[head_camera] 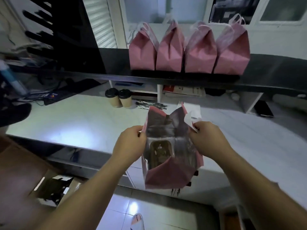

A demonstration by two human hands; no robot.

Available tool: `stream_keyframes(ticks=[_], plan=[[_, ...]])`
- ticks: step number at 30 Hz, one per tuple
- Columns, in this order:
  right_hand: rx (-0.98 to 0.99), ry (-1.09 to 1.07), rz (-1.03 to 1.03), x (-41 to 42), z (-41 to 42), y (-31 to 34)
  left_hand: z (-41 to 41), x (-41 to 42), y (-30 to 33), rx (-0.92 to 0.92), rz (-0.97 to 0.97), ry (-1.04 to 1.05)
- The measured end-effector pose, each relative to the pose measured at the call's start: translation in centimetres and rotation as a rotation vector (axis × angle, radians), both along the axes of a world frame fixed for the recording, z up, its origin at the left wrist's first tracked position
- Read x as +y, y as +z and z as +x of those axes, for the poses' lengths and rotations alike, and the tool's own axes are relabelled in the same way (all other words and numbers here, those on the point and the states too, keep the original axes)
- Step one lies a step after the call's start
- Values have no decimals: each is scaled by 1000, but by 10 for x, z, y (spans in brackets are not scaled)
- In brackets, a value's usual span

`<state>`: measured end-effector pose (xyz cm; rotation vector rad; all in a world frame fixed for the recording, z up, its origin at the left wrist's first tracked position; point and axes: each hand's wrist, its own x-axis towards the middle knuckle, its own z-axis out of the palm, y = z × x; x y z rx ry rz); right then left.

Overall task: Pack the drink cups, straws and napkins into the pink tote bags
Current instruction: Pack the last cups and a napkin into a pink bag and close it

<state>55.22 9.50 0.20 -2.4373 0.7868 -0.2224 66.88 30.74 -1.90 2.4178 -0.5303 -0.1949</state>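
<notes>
The left hand [131, 143] pinches the left rim of one open pink bag [169, 173], and the right hand [209, 138] pinches the right rim together with a white slip of paper [191, 120]. The bag hangs at the near edge of the white counter [79, 123]. Behind it stand two lidded cups [118, 97] beside a bundle of straws [151, 104]. Four closed pink bags [189, 50] line the black shelf [274, 70].
</notes>
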Motion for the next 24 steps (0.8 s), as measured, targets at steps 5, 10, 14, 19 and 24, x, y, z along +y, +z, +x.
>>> stream_keyframes(ticks=[5, 10, 14, 19, 24], plan=[[-6, -83, -28, 8, 61, -1, 82, -1, -1, -27, -6, -80], [17, -155, -7, 7, 102, -6, 139, -10, -10, -19, 18, -129], [36, -168, 26, -4, 127, -10, 169, -25, -19, -32, 57, -142], [48, -110, 65, -23, 152, -15, 193, -40, -29, -43, 101, -115], [56, -42, 68, -40, 171, -21, 206, -54, -32, -30, 123, -57]])
